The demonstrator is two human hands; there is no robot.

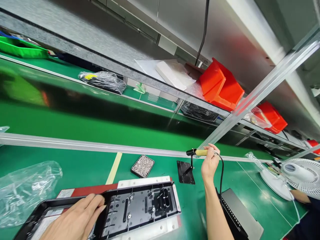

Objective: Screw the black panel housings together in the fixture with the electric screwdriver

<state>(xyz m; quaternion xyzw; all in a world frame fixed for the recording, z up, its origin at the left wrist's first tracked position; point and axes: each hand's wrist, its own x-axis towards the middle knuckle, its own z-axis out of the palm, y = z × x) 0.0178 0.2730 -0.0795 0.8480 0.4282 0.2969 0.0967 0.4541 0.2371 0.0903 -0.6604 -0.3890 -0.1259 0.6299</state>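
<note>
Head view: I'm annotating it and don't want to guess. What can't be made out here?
All in the head view:
Yellow-handled tool in the right hand: tip hidden in the black holder.
Black housing: partly covered by the left hand; lower-left end cut off by the bottom edge.
Co-worker at far right: mostly cut off by the right edge.
Green bin: left end cut off by the left edge.

A soldering iron point(201, 152) and workbench point(87, 170) show a workshop (red bins point(212, 81) above).

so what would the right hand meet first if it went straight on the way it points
Probably the silver post, which appears just beyond the right hand, though depth is hard to tell.
</note>
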